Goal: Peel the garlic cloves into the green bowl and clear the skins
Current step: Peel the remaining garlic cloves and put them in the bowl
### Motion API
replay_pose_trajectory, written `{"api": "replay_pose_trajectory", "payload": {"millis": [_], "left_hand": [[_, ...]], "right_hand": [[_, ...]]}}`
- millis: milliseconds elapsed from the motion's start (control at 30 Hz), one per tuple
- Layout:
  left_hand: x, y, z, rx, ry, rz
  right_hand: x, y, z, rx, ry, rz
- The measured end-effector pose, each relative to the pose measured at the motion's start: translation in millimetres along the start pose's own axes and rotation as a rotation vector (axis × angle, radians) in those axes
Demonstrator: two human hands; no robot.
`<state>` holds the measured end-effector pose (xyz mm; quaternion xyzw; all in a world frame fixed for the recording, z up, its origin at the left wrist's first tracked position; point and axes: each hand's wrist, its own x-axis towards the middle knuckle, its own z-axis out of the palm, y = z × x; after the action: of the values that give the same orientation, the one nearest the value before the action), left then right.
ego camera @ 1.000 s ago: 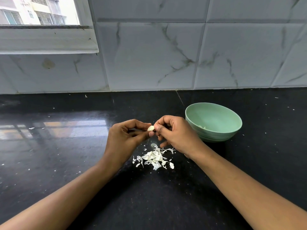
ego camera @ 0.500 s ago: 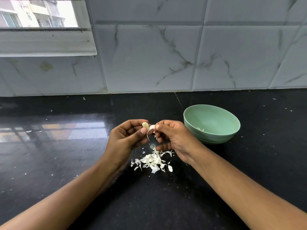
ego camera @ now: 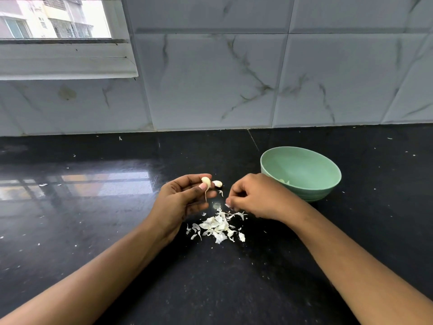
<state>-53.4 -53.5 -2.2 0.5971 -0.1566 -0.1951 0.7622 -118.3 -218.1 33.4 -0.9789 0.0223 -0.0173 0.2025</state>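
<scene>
Left hand (ego camera: 185, 198): thumb and fingers pinch garlic clove (ego camera: 205, 181) at frame centre, skin strand (ego camera: 206, 195) dangling. Right hand (ego camera: 257, 198): fingers curled above skin pile (ego camera: 218, 225), contents indiscernible. Recommended: pull strand downward over pile, then put clove in green bowl (ego camera: 304, 195), centre right.

A glossy black surface (ego camera: 234, 289) carries a green bowl (ego camera: 304, 165). Left of the bowl, nearer the person, lies a heap of skins (ego camera: 218, 227). Pale flecks (ego camera: 120, 138) are scattered farther around it.
</scene>
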Motion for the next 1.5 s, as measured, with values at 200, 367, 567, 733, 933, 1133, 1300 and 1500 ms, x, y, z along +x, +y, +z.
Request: {"api": "replay_pose_trajectory", "payload": {"millis": [200, 367, 567, 733, 933, 1133, 1300, 1500], "left_hand": [[-3, 1, 2, 0.082, -0.009, 0.009], [-8, 3, 5, 0.155, -0.025, 0.023], [-7, -1, 3, 0.320, -0.052, 0.110], [-6, -1, 2, 0.276, -0.048, 0.121], [-8, 3, 3, 0.200, -0.051, 0.144], [-8, 5, 1, 0.185, -0.053, 0.152], [-8, 5, 1, 0.174, -0.063, 0.146], [-7, 6, 0, 0.178, -0.069, 0.148]], "right_hand": [[4, 1, 3, 0.212, 0.152, -0.025], [5, 3, 5, 0.290, 0.175, -0.100], [7, 2, 9, 0.318, 0.306, -0.324], [9, 4, 10, 0.284, 0.353, -0.367], [10, 7, 6, 0.454, 0.316, -0.323], [8, 5, 4, 0.433, 0.357, -0.369], [8, 6, 4, 0.389, 0.385, -0.402], [8, 5, 3, 0.398, 0.294, -0.367]]}}
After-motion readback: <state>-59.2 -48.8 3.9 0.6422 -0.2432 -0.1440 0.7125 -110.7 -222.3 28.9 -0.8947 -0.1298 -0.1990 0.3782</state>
